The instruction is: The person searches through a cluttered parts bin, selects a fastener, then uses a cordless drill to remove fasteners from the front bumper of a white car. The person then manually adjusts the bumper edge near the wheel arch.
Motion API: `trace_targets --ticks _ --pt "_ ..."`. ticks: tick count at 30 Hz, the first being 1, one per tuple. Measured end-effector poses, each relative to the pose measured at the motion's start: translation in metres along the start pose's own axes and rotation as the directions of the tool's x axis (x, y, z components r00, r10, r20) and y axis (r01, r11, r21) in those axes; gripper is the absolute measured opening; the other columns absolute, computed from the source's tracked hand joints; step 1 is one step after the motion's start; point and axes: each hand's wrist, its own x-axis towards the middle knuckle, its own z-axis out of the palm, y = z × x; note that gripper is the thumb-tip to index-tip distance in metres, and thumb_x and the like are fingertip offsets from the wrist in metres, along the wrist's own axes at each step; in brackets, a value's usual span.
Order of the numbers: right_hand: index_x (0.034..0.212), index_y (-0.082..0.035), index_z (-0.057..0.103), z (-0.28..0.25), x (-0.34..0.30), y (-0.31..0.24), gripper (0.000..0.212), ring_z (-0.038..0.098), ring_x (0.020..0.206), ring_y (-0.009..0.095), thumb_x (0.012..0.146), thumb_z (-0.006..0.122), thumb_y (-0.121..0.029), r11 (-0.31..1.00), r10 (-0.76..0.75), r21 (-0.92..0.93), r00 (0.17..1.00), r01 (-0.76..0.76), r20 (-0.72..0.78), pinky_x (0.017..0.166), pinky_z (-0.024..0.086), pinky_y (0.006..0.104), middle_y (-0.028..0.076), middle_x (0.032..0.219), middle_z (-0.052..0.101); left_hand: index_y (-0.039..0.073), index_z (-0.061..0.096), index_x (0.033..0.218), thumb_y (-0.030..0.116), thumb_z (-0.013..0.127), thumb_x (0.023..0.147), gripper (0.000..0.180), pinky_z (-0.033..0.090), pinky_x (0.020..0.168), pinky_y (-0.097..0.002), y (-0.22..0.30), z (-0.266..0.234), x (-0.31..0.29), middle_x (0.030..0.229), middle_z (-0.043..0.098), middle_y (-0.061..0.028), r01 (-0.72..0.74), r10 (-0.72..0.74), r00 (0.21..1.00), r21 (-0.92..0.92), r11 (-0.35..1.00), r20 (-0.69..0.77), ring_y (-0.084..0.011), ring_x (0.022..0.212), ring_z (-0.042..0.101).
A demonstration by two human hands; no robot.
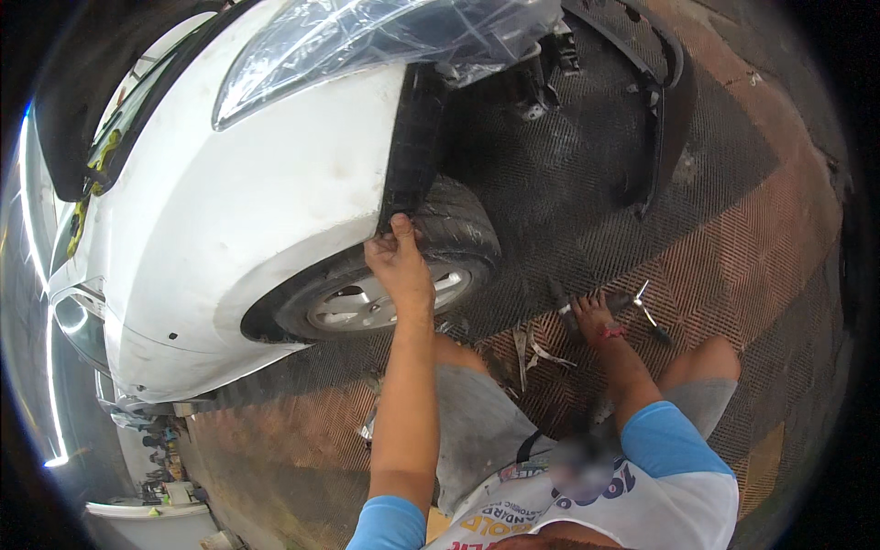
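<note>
My left hand is closed on the lower front corner of the white car fender, thumb and fingers pinching its edge. That grip sits by the bottom of a black plastic bracket, just above the front wheel. Low on the right, my right hand reaches down to the floor, its fingers stretched out and apart. A dark, rod-like tool lies beside its fingers. Close by is a silver-and-dark hand tool; I cannot make out its kind.
Clear plastic film covers the headlight. A detached black bumper piece curves over the floor at the upper right. Several metal tools lie between my knees on the ribbed mat. A white tub stands at the lower left.
</note>
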Motion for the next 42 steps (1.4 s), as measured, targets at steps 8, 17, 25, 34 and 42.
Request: trace_targets --ticks 8,17,25,34,42 --pt "0.144 -0.002 0.046 -0.071 -0.036 0.001 0.067 0.061 0.122 0.035 0.087 0.075 -0.021 0.599 0.305 0.797 0.942 -0.074 -0.142 0.103 0.05 0.0434 0.022 0.141 0.055 -0.003 0.049 0.13 0.032 0.073 0.095 0.054 0.049 0.091 -0.0321 -0.011 0.001 0.001 0.125 0.057 -0.013 -0.014 0.015 1.0 -0.218 0.976 0.002 -0.0181 0.108 0.057" --pt "0.117 0.0 0.063 -0.324 -0.133 -0.025 0.038 0.072 0.092 0.022 0.089 0.079 -0.02 0.279 0.377 0.534 0.42 0.798 -0.825 0.081 0.056 0.0351 0.01 0.101 0.072 0.0 0.057 0.121 0.028 0.074 0.096 0.041 0.048 0.078 -0.0276 -0.017 -0.002 0.004 0.104 0.063 -0.0062 -0.053 0.053 0.999 -0.041 0.998 -0.008 -0.0135 0.091 0.057" --pt "0.113 0.0 0.064 -0.386 -0.143 -0.041 0.034 0.072 0.086 0.019 0.088 0.079 -0.017 0.278 0.328 0.451 0.357 0.848 -0.875 0.078 0.057 0.0338 0.008 0.094 0.073 -0.002 0.06 0.117 0.026 0.076 0.094 0.04 0.043 0.069 -0.0255 -0.013 0.001 0.006 0.091 0.062 -0.002 -0.06 0.06 0.998 -0.057 0.997 0.002 -0.01 0.076 0.052" --pt "0.111 -0.002 0.066 -0.391 -0.145 -0.047 0.033 0.071 0.086 0.018 0.087 0.081 -0.017 0.25 0.315 0.469 0.387 0.847 -0.867 0.079 0.056 0.0329 0.007 0.094 0.073 -0.006 0.058 0.124 0.027 0.076 0.094 0.048 0.045 0.086 -0.0305 0.006 0.005 -0.001 0.11 0.063 -0.0099 -0.07 0.07 0.998 -0.062 0.996 -0.01 -0.0169 0.093 0.056" --pt "0.112 -0.001 0.064 -0.416 -0.156 -0.037 0.042 0.072 0.084 0.025 0.081 0.085 -0.02 0.551 0.201 0.323 0.253 0.77 -0.946 0.077 0.055 0.035 0.012 0.093 0.072 -0.006 0.058 0.124 0.025 0.076 0.094 0.047 0.046 0.086 -0.0309 0.009 0.007 -0.002 0.109 0.065 -0.0106 -0.06 0.06 0.998 -0.062 0.996 -0.008 -0.0166 0.095 0.057"
